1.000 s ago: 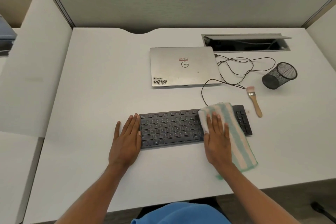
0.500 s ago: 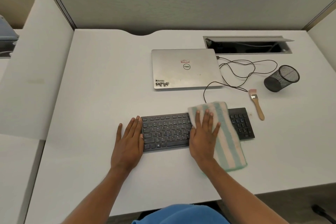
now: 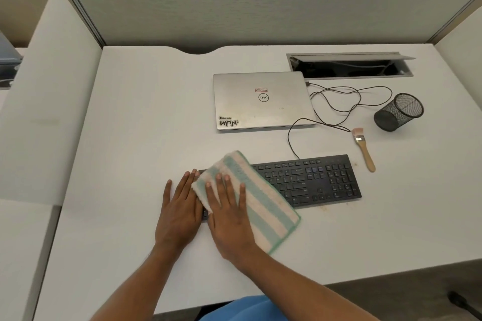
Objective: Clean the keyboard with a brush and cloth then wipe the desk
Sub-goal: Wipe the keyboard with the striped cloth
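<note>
Right hand [image 3: 229, 216], fingers spread flat, presses the cloth [image 3: 263, 195] onto the keyboard [image 3: 313, 180] at its left end for wiping; left hand [image 3: 180, 208] (flat, fingers straight) braces that end near the front edge of the desk [image 3: 143, 125].

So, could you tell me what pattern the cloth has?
The cloth has cream and pale green stripes with a green edge, seen in the head view.
</note>
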Motion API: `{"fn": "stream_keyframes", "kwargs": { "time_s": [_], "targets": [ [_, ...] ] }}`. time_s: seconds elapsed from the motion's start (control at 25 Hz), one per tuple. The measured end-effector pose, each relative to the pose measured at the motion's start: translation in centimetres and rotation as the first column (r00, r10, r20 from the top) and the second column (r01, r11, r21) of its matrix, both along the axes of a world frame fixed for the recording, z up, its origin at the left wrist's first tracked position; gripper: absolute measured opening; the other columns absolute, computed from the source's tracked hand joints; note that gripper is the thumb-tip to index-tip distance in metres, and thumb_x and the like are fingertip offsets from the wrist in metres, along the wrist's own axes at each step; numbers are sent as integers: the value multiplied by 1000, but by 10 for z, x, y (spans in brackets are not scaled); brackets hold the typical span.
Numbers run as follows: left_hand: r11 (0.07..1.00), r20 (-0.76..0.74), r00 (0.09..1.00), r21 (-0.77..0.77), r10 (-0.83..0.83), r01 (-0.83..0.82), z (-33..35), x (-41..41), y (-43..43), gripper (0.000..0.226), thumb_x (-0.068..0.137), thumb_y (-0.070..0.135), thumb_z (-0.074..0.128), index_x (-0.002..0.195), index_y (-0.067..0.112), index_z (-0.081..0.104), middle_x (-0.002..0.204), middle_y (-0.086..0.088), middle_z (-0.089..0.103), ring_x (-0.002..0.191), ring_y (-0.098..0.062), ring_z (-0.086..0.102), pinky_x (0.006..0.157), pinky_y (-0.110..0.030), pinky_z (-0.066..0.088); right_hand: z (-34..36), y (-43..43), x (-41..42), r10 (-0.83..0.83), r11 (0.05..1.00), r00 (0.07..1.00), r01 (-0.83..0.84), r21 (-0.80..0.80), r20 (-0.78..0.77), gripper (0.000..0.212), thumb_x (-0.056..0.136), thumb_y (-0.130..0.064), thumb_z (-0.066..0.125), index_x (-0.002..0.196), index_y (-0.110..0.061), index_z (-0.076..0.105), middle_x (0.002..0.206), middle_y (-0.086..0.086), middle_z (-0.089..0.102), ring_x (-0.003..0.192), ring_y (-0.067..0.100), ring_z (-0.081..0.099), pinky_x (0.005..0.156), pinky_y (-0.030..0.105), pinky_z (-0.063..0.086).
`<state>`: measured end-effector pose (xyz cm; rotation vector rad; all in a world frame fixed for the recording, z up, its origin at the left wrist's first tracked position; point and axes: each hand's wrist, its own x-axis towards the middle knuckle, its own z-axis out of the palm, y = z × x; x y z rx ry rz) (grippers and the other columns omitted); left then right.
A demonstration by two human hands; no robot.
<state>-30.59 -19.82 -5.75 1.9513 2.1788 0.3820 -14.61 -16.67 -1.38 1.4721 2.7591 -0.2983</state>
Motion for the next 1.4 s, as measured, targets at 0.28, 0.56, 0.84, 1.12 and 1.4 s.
{"fn": "stream_keyframes", "kwargs": {
  "time_s": [0.28, 0.56, 0.84, 1.12, 1.4],
  "targets": [
    [999, 14, 999, 30, 43, -44, 0, 1, 2, 60, 111, 34, 18, 167, 13, 28, 172, 1, 31, 160, -13, 24, 130, -54, 16, -6, 7, 71, 20, 1000, 999, -20, 1, 36, 71, 102, -30, 35, 161, -17, -3, 168, 6, -9, 155, 21, -10, 124, 55, 13],
    [998, 33, 998, 26, 49, -49, 0, 2, 2, 59, 111, 34, 17, 167, 16, 26, 172, 2, 31, 160, -12, 23, 131, -52, 13, -1, 59, 121, -91, 996, 996, 92, 23, -8, 66, 103, -30, 28, 161, -22, -2, 169, -1, -3, 155, 13, -7, 126, 50, 9],
    [999, 23, 999, 21, 44, -45, 0, 1, 2, 60, 112, 35, 16, 167, 15, 27, 172, 2, 32, 160, -13, 23, 131, -52, 13, -3, 113, 194, -329, 944, 943, 330, 11, -39, 62, 103, -30, 22, 161, -24, 1, 169, -5, 0, 155, 11, -4, 125, 51, 10],
    [999, 16, 999, 9, 44, -44, -1, 1, 1, 60, 112, 36, 14, 168, 17, 24, 172, 3, 29, 161, -12, 21, 132, -51, 12, -11, 93, 196, -599, 800, 794, 598, -38, -102, 64, 100, -32, 11, 161, -15, 8, 169, 3, 4, 156, 18, -1, 126, 51, 0],
    [999, 72, 997, 11, 34, -35, 0, -2, 1, 60, 110, 37, 16, 169, 23, 18, 173, 5, 26, 160, -7, 19, 133, -47, 6, 17, 63, 200, -596, 802, 738, 534, -266, -316, 50, 109, -28, 28, 158, -19, 25, 163, -6, 26, 153, 11, 17, 127, 36, 7]
  ]
}}
